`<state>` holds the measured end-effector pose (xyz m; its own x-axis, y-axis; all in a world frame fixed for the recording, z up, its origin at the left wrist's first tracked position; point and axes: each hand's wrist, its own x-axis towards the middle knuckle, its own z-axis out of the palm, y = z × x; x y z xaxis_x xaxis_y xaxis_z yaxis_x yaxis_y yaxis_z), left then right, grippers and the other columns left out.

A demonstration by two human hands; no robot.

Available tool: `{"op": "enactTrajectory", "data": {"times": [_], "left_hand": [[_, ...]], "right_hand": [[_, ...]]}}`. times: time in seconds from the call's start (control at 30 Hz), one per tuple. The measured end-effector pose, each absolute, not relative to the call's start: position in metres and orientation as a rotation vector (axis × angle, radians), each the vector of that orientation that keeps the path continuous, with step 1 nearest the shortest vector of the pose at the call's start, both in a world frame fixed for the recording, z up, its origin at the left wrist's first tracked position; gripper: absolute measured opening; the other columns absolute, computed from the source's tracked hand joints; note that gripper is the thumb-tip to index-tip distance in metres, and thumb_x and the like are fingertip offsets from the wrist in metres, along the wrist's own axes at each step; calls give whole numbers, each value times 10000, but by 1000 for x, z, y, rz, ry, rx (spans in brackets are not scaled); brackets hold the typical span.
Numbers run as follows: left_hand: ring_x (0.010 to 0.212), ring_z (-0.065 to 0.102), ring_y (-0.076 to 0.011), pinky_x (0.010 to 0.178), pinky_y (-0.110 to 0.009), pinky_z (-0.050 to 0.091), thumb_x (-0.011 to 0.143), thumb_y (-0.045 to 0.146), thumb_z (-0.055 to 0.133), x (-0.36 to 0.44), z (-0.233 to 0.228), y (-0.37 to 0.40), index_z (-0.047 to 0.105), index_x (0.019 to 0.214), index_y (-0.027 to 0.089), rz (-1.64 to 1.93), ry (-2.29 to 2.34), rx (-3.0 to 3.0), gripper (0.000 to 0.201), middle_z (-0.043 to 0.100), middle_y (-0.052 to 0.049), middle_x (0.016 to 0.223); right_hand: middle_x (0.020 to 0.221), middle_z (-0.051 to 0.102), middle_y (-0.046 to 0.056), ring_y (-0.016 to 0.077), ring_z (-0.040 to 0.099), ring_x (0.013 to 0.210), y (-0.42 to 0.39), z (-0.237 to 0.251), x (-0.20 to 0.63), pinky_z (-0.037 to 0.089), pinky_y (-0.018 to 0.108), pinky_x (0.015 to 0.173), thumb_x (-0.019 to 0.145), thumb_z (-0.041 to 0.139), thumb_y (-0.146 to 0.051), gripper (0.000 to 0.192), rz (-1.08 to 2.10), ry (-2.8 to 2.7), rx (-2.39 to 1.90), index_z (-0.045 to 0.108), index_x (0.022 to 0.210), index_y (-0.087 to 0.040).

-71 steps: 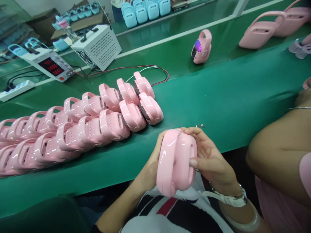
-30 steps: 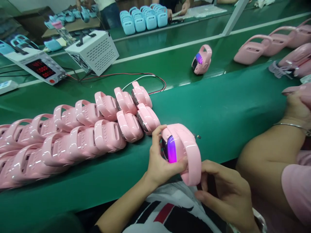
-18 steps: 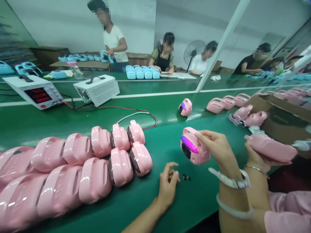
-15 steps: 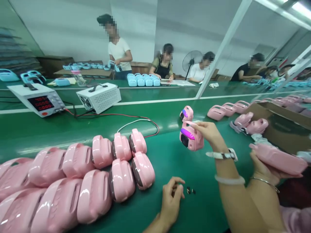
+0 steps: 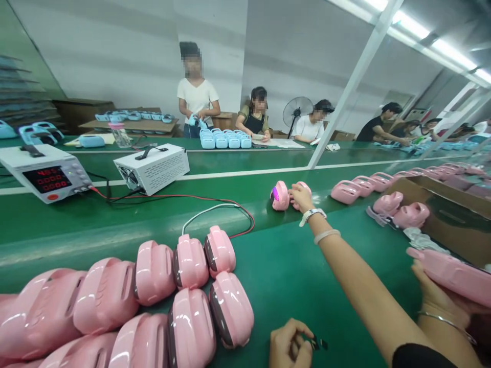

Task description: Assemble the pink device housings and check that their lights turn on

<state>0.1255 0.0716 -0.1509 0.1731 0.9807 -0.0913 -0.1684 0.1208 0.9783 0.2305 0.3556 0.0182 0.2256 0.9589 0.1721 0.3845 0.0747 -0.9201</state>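
Two hands: right hand [image 5: 300, 197] fingers wrapped on pink device [image 5: 280, 196]; left hand [image 5: 288, 348] fingers curled together.

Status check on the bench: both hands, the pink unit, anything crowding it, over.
Right hand at full reach on the lit pink unit, beside a second pink unit. Left hand near edge, fingers on small dark parts. Green belt around it bare.

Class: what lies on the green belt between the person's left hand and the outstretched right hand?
In the head view, only bare green belt lies between left hand and right hand.
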Motion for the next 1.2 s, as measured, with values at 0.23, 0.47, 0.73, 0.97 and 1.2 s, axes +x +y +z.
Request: {"op": "enactTrajectory", "data": {"times": [0.23, 0.47, 0.73, 0.97, 1.2], "left_hand": [[442, 417, -97, 477, -222, 319, 787, 412, 541, 119, -121, 69, 661, 751, 156, 1090, 1066, 1013, 285, 522, 12, 526], [447, 439, -99, 476, -217, 346, 786, 443, 554, 117, -117, 64, 624, 737, 177, 1172, 1072, 1029, 279, 519, 27, 508], [461, 461, -107, 496, -229, 371, 820, 366, 534, 117, -105, 45, 654, 736, 171, 1198, 1053, 1186, 244, 545, 19, 512], [549, 567, -143, 579, -259, 444, 805, 338, 577, 64, -40, 18, 728, 754, 177, 1250, 1147, 1487, 227, 653, -25, 606], [648, 546, -221, 619, -307, 344, 814, 567, 642, 15, -1, 53, 598, 792, 195, 809, 1958, 1403, 375, 579, -16, 641]], "right_hand": [[876, 741, 52, 171, 673, 789, 224, 19, 265, 551, 303, 752, 873, 683, -331, 202, 683, -1437, -1469, 750, 966, -165], [603, 708, 32, 187, 608, 516, 75, -74, 273, 489, 310, 541, 699, 700, -362, 167, 681, -1593, -1639, 751, 657, -209], [756, 702, 68, 188, 540, 557, 45, -112, 289, 483, 361, 616, 797, 655, -448, 274, 575, -1559, -1666, 782, 710, -221], [603, 684, 53, 215, 576, 530, 38, -116, 296, 467, 350, 557, 718, 712, -441, 238, 720, -1437, -1633, 749, 702, -206], [619, 682, 65, 192, 562, 546, 31, -119, 297, 464, 319, 528, 601, 781, -506, 333, 844, -1222, -1637, 760, 673, -181]]}}
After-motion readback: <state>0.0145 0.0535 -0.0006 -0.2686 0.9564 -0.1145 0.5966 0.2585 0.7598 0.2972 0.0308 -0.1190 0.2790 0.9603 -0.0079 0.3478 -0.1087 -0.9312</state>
